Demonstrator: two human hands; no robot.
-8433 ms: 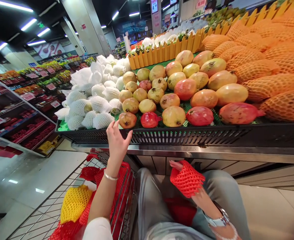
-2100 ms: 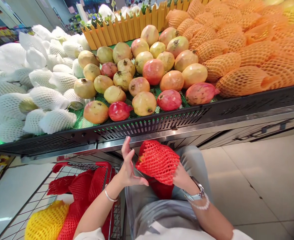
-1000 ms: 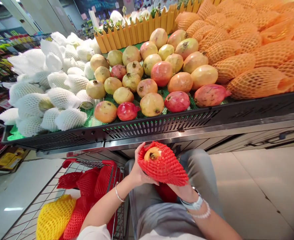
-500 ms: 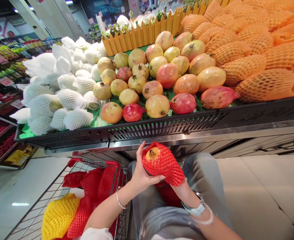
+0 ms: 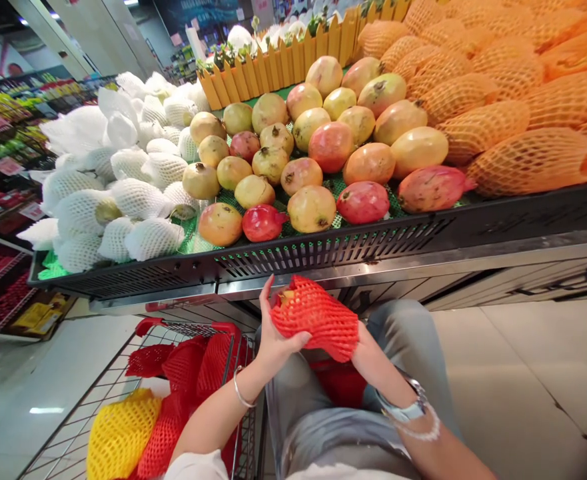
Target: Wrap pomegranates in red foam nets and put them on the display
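Observation:
A yellowish pomegranate [image 5: 286,297] sits in a red foam net sleeve [image 5: 318,320] above my lap, only its crown end showing at the sleeve's left opening. My left hand [image 5: 279,333] is curled round that end, thumb below and fingers along the far side. From the other end, my right hand [image 5: 366,347] reaches up inside the sleeve. The mesh covers its fingers, which appear closed round the fruit. Bare pomegranates [image 5: 312,208] in yellow and red lie in rows on the display just ahead.
A shopping cart [image 5: 138,327] at my left holds red foam nets [image 5: 186,373] and a yellow foam net [image 5: 122,433]. White-netted fruit [image 5: 138,200] lies left on the display, orange-netted fruit [image 5: 538,160] right. The black display edge [image 5: 293,250] runs before my knees.
The sleeve has slid further over the pomegranate, covering most of its crown end. Both hands and the fruit have shifted slightly left and up.

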